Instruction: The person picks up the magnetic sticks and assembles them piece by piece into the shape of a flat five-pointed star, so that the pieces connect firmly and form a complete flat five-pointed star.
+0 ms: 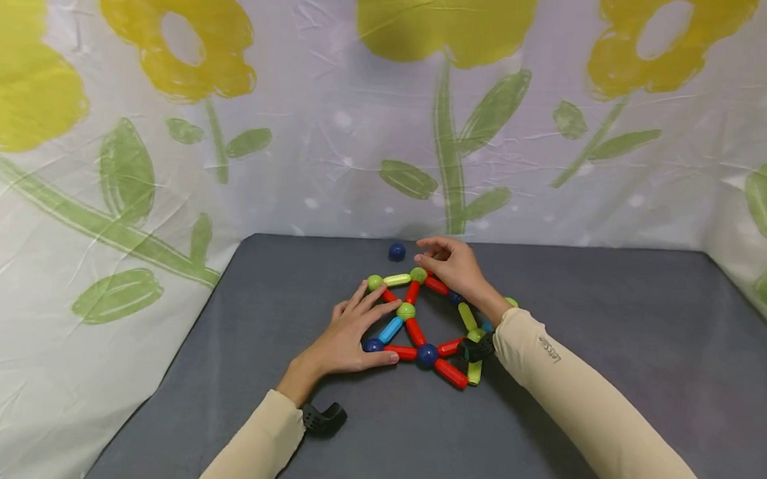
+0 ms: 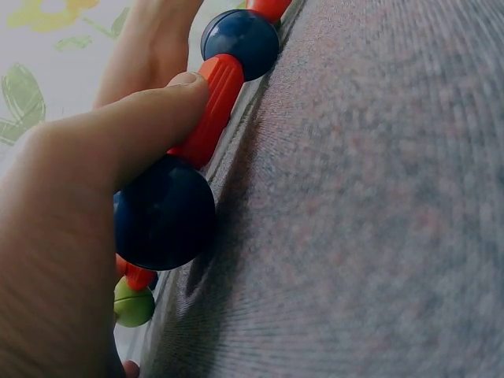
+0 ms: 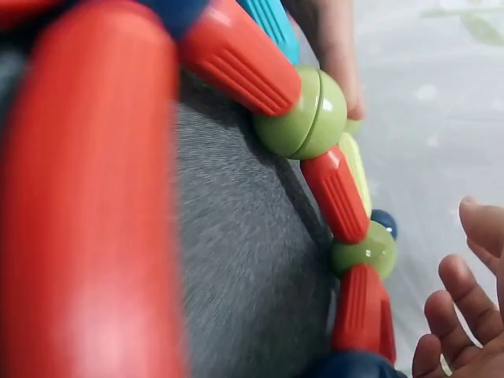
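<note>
A flat frame of magnetic rods and balls lies on the dark table, with red rods, a light blue rod, green balls and a dark blue ball. My left hand spreads over its left side, fingers fairly straight. In the left wrist view the thumb rests along a red rod between two dark blue balls. My right hand hovers above the far side, near a green ball. Its fingers are loosely bent in the right wrist view, with nothing between them.
A single dark blue ball lies apart, near the table's far edge. The dark grey table meets a pale cloth printed with yellow flowers behind and at the sides. My right forearm passes over the frame's right part.
</note>
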Demonstrator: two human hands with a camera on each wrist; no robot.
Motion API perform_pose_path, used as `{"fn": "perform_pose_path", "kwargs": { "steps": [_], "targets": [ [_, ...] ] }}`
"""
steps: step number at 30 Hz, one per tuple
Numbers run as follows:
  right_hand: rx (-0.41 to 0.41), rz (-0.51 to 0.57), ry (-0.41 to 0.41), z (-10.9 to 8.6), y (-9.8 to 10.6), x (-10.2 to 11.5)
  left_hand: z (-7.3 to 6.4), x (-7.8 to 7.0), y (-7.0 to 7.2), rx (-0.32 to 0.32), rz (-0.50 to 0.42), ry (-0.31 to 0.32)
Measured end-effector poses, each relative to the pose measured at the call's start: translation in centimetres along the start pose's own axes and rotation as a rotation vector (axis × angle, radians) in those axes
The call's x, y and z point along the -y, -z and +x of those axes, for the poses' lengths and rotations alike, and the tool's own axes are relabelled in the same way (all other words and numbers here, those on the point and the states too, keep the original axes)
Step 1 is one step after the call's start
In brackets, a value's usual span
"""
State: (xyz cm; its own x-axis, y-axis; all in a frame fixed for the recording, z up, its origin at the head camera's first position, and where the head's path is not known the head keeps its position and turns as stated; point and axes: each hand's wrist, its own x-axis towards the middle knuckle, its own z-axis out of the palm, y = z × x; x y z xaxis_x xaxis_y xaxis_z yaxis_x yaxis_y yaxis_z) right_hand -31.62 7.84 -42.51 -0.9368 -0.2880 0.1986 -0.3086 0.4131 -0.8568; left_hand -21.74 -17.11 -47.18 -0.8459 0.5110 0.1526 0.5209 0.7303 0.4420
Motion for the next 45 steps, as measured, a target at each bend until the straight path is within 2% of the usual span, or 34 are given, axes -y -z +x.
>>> {"fn": "perform_pose_path", "kwargs": {
  "steps": [9,22,26,33,37,45],
  "targets": [
    [-0.018,-0.032,-0.048,2.6,-1.4,-0.6,0.3,-0.1,-0.4,0.004,-0.006,-0.018],
    [0.076,-0.071,-0.072,4.4,-2.1,-1.1,0.2,-0.2,-0.6,0.011,-0.016,-0.015],
    [0.12,-0.091,-0.069,4.8,-2.2,-1.2,0.1,-0.2,-0.6,0.009,-0.024,-0.017],
    [0.27,-0.189,-0.011,5.4,-2.7,-1.2,0.1,0.0,-0.6,-0.003,-0.015,-0.017],
    [0.248,-0.211,-0.021,5.5,-3.1,-1.3,0.1,0.0,-0.5,-0.005,-0.013,-0.015],
    [0.205,-0.175,-0.024,5.5,-3.4,-1.1,-0.1,0.3,-0.2,-0.005,-0.015,-0.005]
  ]
}}
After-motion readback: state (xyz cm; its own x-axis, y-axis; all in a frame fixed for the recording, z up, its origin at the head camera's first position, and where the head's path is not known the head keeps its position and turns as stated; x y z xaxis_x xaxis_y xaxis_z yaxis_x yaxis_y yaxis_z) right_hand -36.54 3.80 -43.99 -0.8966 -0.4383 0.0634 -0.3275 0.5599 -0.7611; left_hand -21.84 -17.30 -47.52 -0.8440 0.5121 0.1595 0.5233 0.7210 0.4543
